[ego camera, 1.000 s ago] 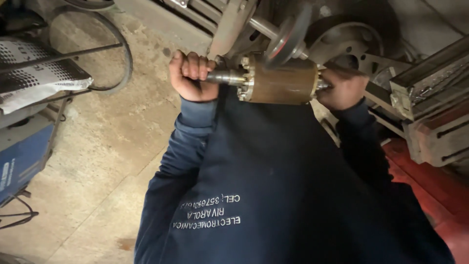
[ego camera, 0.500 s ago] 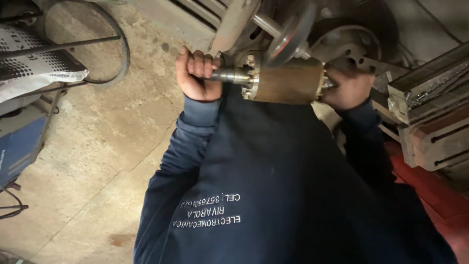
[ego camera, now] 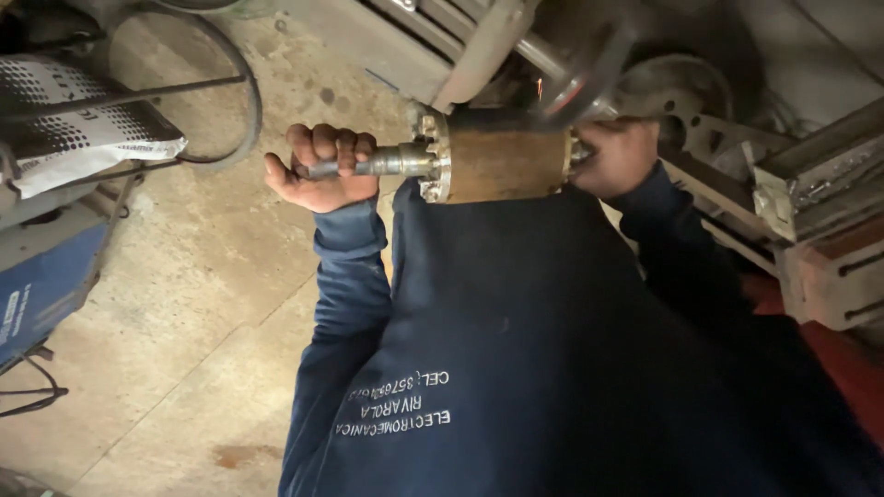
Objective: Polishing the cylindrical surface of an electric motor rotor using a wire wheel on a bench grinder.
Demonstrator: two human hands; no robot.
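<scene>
Head view looks down on us as we hold a motor rotor (ego camera: 502,164) level in front of our chest, one hand at each end. Our left hand (ego camera: 320,170) is curled into a fist around the steel shaft (ego camera: 387,162), fingers pressed together over the top and the thumb underneath, so the weight hangs from a firm wrap and not from fingertips. Our right hand (ego camera: 615,158) is at the far right end of the rotor, cupped against its face; whether it grips a shaft stub there or only braces the end we cannot tell, since the brown drum hides the fingers.

Holding both ends seems to keep the heavy drum from tipping. At the left end of the drum a pale toothed ring (ego camera: 435,167) sits on the shaft, just beside our left fist but not touching it.

Below the rotor our dark blue work shirt (ego camera: 516,350) fills the near part of the view. Beyond it, blurred grey machine parts (ego camera: 663,87) and a slanted bar crowd close to the rotor. On the right stands a metal bench (ego camera: 820,230). On the left the concrete floor (ego camera: 166,304) shows, with a dotted white sack (ego camera: 83,129) and a black cable (ego camera: 241,110) looping past it.
</scene>
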